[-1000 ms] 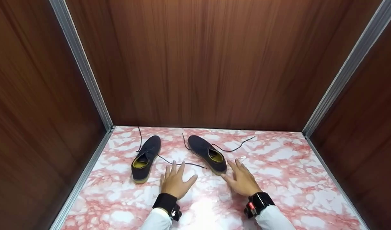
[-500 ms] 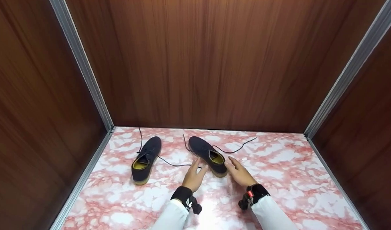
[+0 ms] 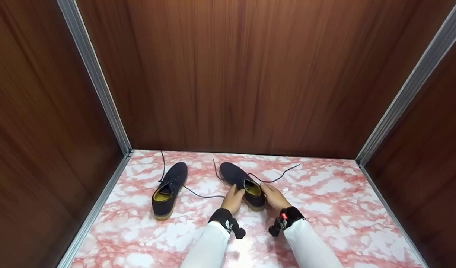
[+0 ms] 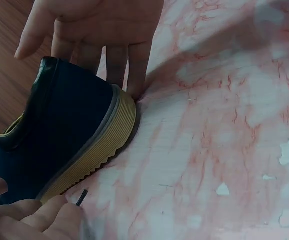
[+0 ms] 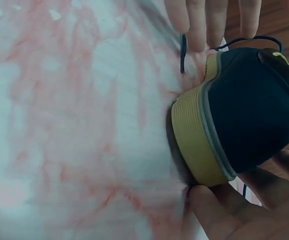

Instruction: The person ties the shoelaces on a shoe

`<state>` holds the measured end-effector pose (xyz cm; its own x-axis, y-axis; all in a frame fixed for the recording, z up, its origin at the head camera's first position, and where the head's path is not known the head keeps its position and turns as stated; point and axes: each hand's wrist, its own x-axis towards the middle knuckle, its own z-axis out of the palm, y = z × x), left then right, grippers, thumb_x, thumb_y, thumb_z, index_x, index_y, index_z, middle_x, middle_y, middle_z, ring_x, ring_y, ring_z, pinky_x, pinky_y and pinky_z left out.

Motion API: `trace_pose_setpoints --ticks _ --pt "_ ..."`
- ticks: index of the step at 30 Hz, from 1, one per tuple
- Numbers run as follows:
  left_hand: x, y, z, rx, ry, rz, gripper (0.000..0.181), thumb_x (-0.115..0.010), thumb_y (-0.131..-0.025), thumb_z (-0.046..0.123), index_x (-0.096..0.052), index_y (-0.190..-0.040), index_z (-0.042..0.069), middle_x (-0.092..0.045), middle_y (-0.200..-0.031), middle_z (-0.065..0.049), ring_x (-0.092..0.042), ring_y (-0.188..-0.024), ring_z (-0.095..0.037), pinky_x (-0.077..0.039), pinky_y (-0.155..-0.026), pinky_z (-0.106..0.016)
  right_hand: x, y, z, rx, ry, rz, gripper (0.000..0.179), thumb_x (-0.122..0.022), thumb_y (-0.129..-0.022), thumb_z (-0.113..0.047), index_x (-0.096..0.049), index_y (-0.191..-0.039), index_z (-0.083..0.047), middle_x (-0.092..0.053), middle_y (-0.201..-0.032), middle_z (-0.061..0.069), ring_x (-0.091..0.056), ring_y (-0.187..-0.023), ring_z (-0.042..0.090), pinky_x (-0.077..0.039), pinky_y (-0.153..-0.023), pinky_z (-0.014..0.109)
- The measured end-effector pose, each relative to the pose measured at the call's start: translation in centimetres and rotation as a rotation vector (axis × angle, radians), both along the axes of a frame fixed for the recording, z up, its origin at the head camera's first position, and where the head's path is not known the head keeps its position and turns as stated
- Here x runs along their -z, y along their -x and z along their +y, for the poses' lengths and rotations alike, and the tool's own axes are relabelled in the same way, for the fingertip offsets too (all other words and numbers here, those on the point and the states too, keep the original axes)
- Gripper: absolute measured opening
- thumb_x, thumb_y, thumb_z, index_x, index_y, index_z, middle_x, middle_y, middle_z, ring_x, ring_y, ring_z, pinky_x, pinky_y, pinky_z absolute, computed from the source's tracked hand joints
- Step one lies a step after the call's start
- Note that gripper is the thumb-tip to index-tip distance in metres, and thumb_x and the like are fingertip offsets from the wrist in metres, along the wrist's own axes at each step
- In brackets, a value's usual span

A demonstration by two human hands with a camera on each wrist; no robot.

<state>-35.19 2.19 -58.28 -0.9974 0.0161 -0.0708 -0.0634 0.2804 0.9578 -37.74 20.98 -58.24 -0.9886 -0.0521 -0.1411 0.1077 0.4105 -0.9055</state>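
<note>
A dark navy lace-up shoe [image 3: 232, 172] with a tan sole and yellow lining stands on the floor, toe toward the back wall. My left hand [image 3: 232, 201] is at its left side, fingers fairly straight, next to the sole. On the opposite side, my right hand [image 3: 276, 197] lies along the heel with extended fingers. The left wrist view shows the shoe's heel [image 4: 79, 105] between both hands. Whether the fingers press on it is hard to tell. A matching shoe [image 3: 177, 173] stands apart to the left.
Loose laces trail from both shoes; one dark lace [image 3: 203, 196] runs from the left shoe toward my left hand. Brown wood-grain walls [image 3: 228, 82] with grey metal corner posts [image 3: 97, 82] enclose the red-and-white marbled floor [image 3: 324, 193].
My left hand has moved right, from between the shoes to the right shoe's side. My right hand has moved slightly left, closer against the heel. Both shoes stay in place.
</note>
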Motion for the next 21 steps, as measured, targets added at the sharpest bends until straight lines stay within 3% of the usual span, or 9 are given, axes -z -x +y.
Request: trace_pose_setpoints --ticks 3,7,9,12,15,21 --pt "0.1 0.1 0.6 0.024 -0.016 0.013 0.070 -0.052 -0.104 0.028 -0.029 -0.158 -0.011 -0.046 -0.155 -0.035 -0.047 -0.147 -0.044 -0.035 -0.126 -0.051 0.1 0.2 0.0 -0.008 -0.062 0.051 0.049 -0.045 -0.111 -0.034 -0.057 -0.145 0.000 -0.060 -0.147 0.022 -0.056 -0.138 0.035 -0.041 -0.120 0.050" --pt "0.0 0.2 0.9 0.041 -0.080 0.005 0.075 -0.054 -0.103 0.023 -0.021 -0.160 -0.012 -0.046 -0.152 -0.040 -0.048 -0.146 -0.045 -0.036 -0.125 -0.050 0.1 0.5 0.1 -0.021 -0.119 0.083 0.040 -0.050 -0.109 -0.028 -0.066 -0.138 -0.006 -0.069 -0.134 0.017 -0.068 -0.103 0.025 -0.056 -0.097 0.042" --pt "-0.2 0.2 0.9 0.050 -0.102 0.002 0.076 -0.055 -0.102 0.021 -0.019 -0.161 -0.011 -0.044 -0.152 -0.041 -0.046 -0.146 -0.045 -0.036 -0.125 -0.050 0.1 0.4 0.1 -0.018 -0.120 0.080 0.039 -0.052 -0.108 -0.028 -0.067 -0.138 -0.009 -0.070 -0.134 0.015 -0.066 -0.096 0.018 -0.055 -0.092 0.036" --pt "-0.3 0.0 0.8 0.063 -0.108 0.007 0.078 -0.058 -0.099 0.017 -0.020 -0.161 -0.010 -0.044 -0.153 -0.039 -0.046 -0.147 -0.044 -0.038 -0.124 -0.049 0.0 0.1 -0.1 -0.027 -0.097 0.088 0.039 -0.055 -0.107 -0.028 -0.066 -0.140 -0.009 -0.069 -0.137 0.015 -0.067 -0.103 0.021 -0.052 -0.101 0.039" --pt "-0.3 -0.1 0.6 0.068 -0.110 0.021 0.079 -0.062 -0.096 0.014 -0.022 -0.161 -0.010 -0.047 -0.153 -0.037 -0.049 -0.146 -0.041 -0.040 -0.123 -0.048 0.0 -0.3 -0.4 -0.039 -0.078 0.109 0.040 -0.058 -0.106 -0.026 -0.066 -0.141 -0.010 -0.067 -0.142 0.014 -0.062 -0.124 0.022 -0.044 -0.115 0.043" --pt "-0.1 -0.4 0.3 0.074 -0.128 0.053 0.073 -0.064 -0.095 0.010 -0.033 -0.158 -0.009 -0.052 -0.150 -0.035 -0.053 -0.142 -0.041 -0.042 -0.120 -0.049 0.1 -1.8 -1.0 0.008 0.021 0.074 0.042 -0.062 -0.103 -0.027 -0.065 -0.142 -0.010 -0.068 -0.140 0.015 -0.068 -0.114 0.021 -0.054 -0.105 0.041"
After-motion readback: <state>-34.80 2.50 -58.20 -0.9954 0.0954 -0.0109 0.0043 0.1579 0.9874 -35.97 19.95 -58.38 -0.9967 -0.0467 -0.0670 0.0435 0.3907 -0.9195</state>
